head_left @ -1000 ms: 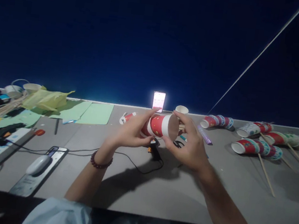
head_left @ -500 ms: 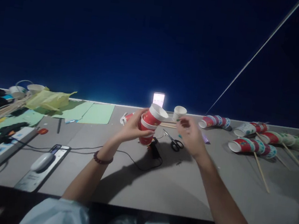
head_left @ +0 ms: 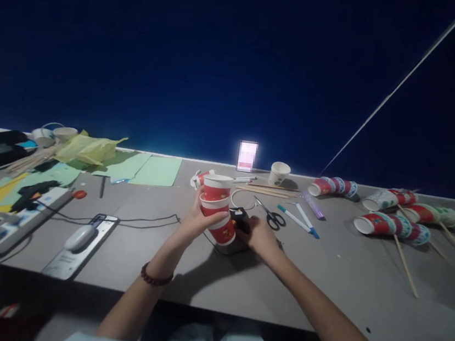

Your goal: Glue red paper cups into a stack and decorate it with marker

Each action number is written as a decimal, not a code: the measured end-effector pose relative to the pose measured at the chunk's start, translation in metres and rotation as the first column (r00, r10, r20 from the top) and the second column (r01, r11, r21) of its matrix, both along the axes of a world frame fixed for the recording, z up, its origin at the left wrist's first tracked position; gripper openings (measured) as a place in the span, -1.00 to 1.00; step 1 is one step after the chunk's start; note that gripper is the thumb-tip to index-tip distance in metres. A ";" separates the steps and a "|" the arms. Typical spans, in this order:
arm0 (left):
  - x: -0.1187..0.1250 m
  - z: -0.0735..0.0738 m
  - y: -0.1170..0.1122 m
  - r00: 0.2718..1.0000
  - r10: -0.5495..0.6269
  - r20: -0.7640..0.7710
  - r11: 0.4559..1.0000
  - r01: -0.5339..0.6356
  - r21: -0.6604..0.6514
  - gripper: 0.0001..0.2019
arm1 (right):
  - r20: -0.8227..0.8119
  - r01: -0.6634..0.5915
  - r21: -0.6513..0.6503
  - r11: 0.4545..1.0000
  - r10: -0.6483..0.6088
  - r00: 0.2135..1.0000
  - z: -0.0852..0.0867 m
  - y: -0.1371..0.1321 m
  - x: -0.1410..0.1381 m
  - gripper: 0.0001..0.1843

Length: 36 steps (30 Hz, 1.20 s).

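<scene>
My left hand (head_left: 195,222) is wrapped round a chain of red paper cups (head_left: 217,205) joined end to end, held upright just above the grey table (head_left: 321,281). My right hand (head_left: 260,235) lies right of the cups, fingers closed on a black glue gun (head_left: 240,218) whose cord (head_left: 142,220) runs left across the table.
Black scissors (head_left: 270,215), blue pens (head_left: 298,219), wooden sticks (head_left: 266,189) and a white cup (head_left: 279,173) lie behind my hands. A lit phone (head_left: 247,156) stands at the back edge. Cup chains on sticks (head_left: 390,225) lie right. Green paper (head_left: 145,168), a power strip (head_left: 18,217) and a mouse (head_left: 81,237) sit left.
The right hand let go of the cups, swung right, then came down onto the glue gun. The left hand turned the cups upright and lowered them toward the table.
</scene>
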State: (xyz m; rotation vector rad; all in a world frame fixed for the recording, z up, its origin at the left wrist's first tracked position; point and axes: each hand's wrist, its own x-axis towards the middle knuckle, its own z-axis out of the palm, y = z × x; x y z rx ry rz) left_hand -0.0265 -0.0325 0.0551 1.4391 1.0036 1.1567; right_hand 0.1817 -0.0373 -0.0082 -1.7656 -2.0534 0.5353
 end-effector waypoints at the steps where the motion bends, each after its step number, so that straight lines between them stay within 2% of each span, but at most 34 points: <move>1: 0.000 0.000 -0.003 0.999 -0.004 0.034 1.000 0.004 -0.021 -0.20 | -0.044 0.002 -0.003 1.000 -0.003 0.999 -0.002 0.000 0.000 -0.71; 5: -0.005 0.007 -0.014 0.978 -0.003 0.208 0.984 0.039 -0.173 -0.30 | -0.190 0.044 0.008 0.999 -0.041 0.981 -0.008 0.003 0.003 -0.79; 8: -0.012 0.015 -0.025 0.950 0.069 0.304 0.970 0.008 -0.243 -0.36 | -0.338 0.106 0.011 0.994 -0.096 0.936 -0.010 0.007 0.009 -0.79; 11: -0.020 0.021 -0.039 0.895 0.124 0.429 0.954 0.012 -0.301 -0.38 | -0.503 0.182 -0.048 0.982 -0.181 0.845 -0.009 0.010 0.019 -0.71; 14: -0.024 0.022 -0.053 0.840 0.192 0.507 0.914 0.035 -0.403 -0.40 | -0.640 0.187 -0.132 0.973 -0.228 0.733 -0.004 0.005 0.028 -0.61; 17: -0.022 0.020 -0.063 0.810 0.248 0.531 0.900 0.009 -0.435 -0.43 | -0.780 0.136 -0.174 0.975 -0.221 0.585 0.008 -0.011 0.038 -0.56; 19: -0.020 0.017 -0.067 0.818 0.244 0.522 0.915 -0.014 -0.404 -0.46 | -0.915 0.024 -0.238 0.971 -0.232 0.331 0.017 -0.028 0.045 -0.54; 20: -0.018 0.016 -0.068 0.828 0.234 0.510 0.923 -0.025 -0.384 -0.48 | -0.937 -0.028 -0.260 0.965 -0.246 0.247 0.021 -0.036 0.048 -0.54; 21: -0.017 0.015 -0.069 0.839 0.224 0.495 0.931 -0.034 -0.363 -0.49 | -0.947 -0.073 -0.265 0.961 -0.246 0.206 0.024 -0.045 0.052 -0.55; 25: -0.012 0.011 -0.072 0.877 0.193 0.440 0.954 -0.062 -0.294 -0.44 | -0.962 -0.201 -0.198 0.959 -0.151 0.229 0.032 -0.074 0.063 -0.60; 28: -0.009 0.005 -0.072 0.879 0.192 0.436 0.968 -0.097 -0.230 -0.30 | -0.951 -0.210 -0.171 0.963 -0.105 0.291 0.032 -0.086 0.067 -0.63; 30: -0.007 0.000 -0.068 0.875 0.207 0.437 0.975 -0.149 -0.164 -0.20 | -0.926 -0.199 -0.189 0.962 -0.107 0.362 0.031 -0.092 0.068 -0.67; 32: -0.004 -0.003 -0.063 0.883 0.240 0.404 0.971 -0.221 -0.093 -0.17 | -0.912 -0.199 -0.202 0.959 -0.109 0.396 0.029 -0.097 0.066 -0.66; 36: 0.007 -0.003 -0.050 0.929 0.286 0.233 0.946 -0.313 0.086 -0.28 | -0.884 -0.221 -0.320 0.921 -0.207 0.419 0.029 -0.114 0.064 -0.59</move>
